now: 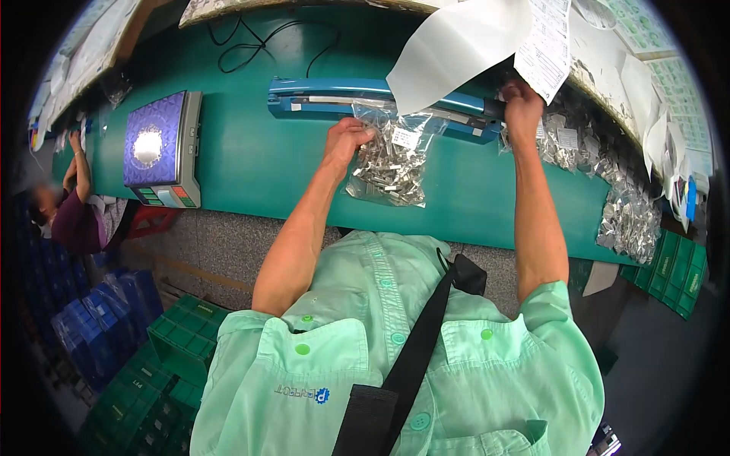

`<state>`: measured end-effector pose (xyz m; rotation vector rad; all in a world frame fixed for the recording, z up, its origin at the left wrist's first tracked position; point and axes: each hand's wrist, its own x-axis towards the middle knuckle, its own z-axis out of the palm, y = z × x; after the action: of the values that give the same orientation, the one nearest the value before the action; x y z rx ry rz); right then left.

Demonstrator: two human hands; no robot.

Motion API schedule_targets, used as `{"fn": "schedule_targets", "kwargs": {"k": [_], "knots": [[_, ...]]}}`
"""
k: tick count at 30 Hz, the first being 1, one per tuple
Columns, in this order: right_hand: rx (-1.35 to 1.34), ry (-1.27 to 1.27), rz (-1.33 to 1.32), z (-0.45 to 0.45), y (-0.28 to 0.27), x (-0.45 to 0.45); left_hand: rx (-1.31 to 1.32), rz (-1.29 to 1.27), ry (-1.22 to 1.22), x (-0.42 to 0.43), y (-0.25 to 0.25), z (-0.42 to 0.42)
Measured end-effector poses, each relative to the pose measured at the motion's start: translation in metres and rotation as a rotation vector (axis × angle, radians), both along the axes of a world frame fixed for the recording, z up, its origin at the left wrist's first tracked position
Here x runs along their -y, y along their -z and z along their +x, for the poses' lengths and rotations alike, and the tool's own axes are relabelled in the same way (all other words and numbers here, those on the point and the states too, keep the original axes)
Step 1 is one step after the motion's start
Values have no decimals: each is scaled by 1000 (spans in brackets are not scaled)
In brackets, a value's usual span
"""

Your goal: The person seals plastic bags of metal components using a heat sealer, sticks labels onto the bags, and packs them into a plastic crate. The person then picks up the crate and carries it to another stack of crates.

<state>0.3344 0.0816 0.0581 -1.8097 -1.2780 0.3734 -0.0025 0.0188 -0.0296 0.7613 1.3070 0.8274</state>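
Observation:
A clear plastic bag of small metal parts (389, 169), with a white label on it, lies on the green table against the front of a long blue bag sealer (327, 89). My left hand (350, 140) pinches the upper left edge of this bag. At the sealer's right end, my right hand (523, 114) is closed around its dark handle (494, 109); hanging paper partly covers those fingers. The bag's top edge reaches the sealer's bar, but I cannot tell whether it sits under it.
Several filled bags of metal parts (630, 224) line the table's right side. A scale (156, 144) stands left. Loose white sheets (460, 49) hang from the shelf above the sealer. A black cable (266, 47) lies behind. Another person (80, 220) sits far left; green crates (186, 334) stand below.

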Motion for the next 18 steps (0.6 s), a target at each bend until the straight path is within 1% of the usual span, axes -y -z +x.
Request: {"fn": "schedule_targets", "kwargs": {"k": [1,4,5,8,11,14,15,18], "knots": [[-347,86,58,1,-5,1,-9,-1,-2,-1,-2,1],[-850,201,150,6,-21,18,-3,-3,-12,1,-4,3],[-920,285,108,-1,-23,27,-3,-7,-8,1,-3,2],[-901,299,-122,-4,18,42,14,-13,6,-3,-2,1],[-708,163,-187,-33,35,52,39,-35,12,-3,-5,0],[-421,30,-118,-52,37,48,21,-48,16,-3,-8,0],[-241,34,-243,-52,34,47,21,-36,14,-3,-8,1],[305,-49,-235,-57,39,38,27,-29,11,-2,-5,0]]}}
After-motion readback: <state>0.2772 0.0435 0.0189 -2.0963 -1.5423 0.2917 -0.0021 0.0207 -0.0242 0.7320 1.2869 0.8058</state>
